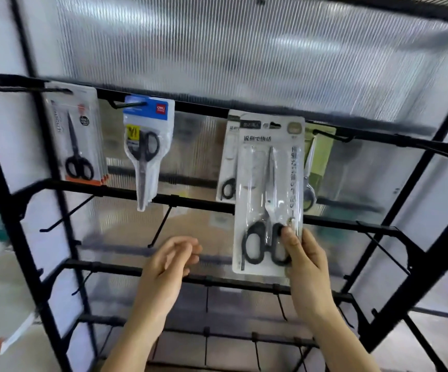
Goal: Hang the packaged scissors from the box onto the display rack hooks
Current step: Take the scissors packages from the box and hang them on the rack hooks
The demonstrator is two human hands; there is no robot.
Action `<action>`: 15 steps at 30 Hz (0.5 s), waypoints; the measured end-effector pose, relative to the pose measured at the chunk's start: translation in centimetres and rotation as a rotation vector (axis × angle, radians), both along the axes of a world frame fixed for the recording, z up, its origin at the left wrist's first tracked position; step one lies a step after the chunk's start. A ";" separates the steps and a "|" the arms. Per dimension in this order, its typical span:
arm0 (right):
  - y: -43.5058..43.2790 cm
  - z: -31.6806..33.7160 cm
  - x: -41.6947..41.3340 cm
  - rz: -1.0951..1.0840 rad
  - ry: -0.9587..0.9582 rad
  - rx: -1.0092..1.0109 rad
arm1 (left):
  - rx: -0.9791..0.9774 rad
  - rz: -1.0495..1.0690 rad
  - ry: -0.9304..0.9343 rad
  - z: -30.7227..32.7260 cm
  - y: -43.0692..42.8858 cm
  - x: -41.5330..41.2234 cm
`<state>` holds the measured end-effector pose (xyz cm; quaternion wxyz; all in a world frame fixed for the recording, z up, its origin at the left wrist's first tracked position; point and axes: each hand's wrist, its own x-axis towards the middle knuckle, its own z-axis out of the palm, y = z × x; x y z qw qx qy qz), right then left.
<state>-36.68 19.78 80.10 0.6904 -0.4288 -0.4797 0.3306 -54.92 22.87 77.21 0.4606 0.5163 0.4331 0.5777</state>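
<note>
My right hand [307, 267] pinches the lower right corner of a white pack of black-handled scissors [268, 194], held upright against the black display rack [164, 194]. The pack's top sits at the top rail, in front of a matching pack [229, 157] hanging there. My left hand [168, 267] hovers below the second rail with fingers loosely curled and holds nothing. Along the top row hang an orange-edged pack [76, 135], a blue-topped bag of scissors [146, 146] and a green pack [315, 167]. The box is out of view.
Bare black hooks [64, 218] stick out from the lower rails. A ribbed translucent panel [244, 49] backs the rack. A white and orange box edge [5, 342] shows at the lower left.
</note>
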 end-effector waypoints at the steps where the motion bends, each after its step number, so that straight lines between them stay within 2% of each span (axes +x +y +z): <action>1: 0.1 0.3 0.1 0.023 -0.011 0.001 | 0.008 -0.005 0.002 0.2 0.1 0.3; 6: 0.8 0.3 0.4 0.095 -0.081 0.000 | 0.058 -0.017 -0.006 1.4 0.5 1.2; 10: 1.1 -0.3 0.9 0.028 -0.053 0.014 | 0.120 -0.001 0.003 2.0 1.3 1.7; 12: 1.5 -0.1 1.1 0.037 -0.062 0.011 | 0.156 0.003 0.073 2.3 2.7 2.1; 15: 3.1 0.3 1.4 0.025 -0.106 -0.055 | 0.196 0.058 0.292 2.0 6.0 2.9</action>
